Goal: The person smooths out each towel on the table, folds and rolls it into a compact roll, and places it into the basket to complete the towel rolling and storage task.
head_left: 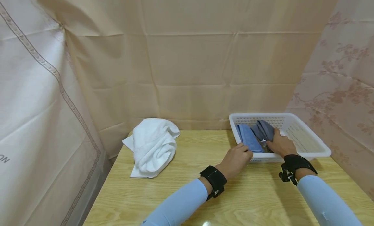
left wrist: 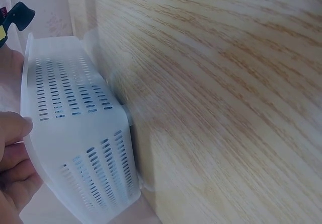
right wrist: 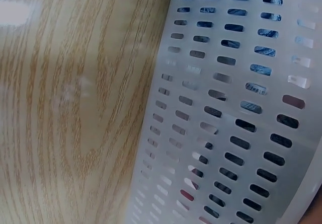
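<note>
A white plastic basket (head_left: 315,135) with slotted walls stands at the right of the table. My left hand (head_left: 237,158) is at its near left corner, and in the left wrist view the thumb (left wrist: 17,127) lies at the rim with the other fingers curled on the inner side. Inside the basket, a folded blue cloth (head_left: 249,140) lies along the left wall. Beside it is a dark grey cloth (head_left: 264,130), folded or bunched, which my right hand (head_left: 281,144) grips by its right side. The right fingertips are partly hidden by the cloth.
A crumpled white towel (head_left: 155,145) lies at the left back of the wooden table (head_left: 198,148). A beige cloth backdrop (head_left: 187,73) hangs behind the table, with a pale curtain (head_left: 43,122) on the left and a floral one (head_left: 344,89) on the right.
</note>
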`<state>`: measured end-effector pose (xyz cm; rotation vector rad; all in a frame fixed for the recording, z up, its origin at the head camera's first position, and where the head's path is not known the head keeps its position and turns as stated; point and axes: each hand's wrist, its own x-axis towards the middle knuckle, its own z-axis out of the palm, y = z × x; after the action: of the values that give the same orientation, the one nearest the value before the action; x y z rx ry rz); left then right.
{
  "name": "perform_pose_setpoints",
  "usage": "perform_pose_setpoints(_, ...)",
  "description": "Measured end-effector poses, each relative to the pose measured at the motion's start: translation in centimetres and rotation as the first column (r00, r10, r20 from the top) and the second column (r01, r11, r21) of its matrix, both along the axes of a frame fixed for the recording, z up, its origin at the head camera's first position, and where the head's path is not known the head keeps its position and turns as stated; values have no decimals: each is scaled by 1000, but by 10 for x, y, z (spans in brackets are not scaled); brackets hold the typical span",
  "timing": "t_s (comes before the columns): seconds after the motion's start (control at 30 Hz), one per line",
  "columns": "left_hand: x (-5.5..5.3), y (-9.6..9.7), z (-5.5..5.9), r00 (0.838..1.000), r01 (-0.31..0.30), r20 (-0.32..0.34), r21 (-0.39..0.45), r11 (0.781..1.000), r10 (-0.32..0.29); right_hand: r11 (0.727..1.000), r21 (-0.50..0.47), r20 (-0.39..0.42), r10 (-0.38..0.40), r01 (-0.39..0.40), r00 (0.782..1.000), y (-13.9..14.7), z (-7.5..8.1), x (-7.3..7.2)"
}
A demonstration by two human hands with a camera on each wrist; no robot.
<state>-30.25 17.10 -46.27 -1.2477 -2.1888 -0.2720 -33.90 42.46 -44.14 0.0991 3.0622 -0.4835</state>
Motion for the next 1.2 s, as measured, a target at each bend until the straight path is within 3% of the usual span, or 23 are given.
perform_pose_setpoints(0.53,2,-6,0,999,-12,-29,-11,1000,12,1000,25,168,-20,16,986,-8,4,-6)
perform_pose_setpoints(0.73,3,-7,4,1000,-7,-16,-16,1000,7,1000,23,173,-23,19,985,-6,3,-9)
perform_pose_setpoints(1.0,14,-4,8,1000,-4,-8,-44,999,3,998,30,152,44,-49,987,-4,11,5)
perform_pose_setpoints(1.2,19,-3,8,1000,-2,21,-55,998,4,997,63,154,33,-44,988,-6,14,12)
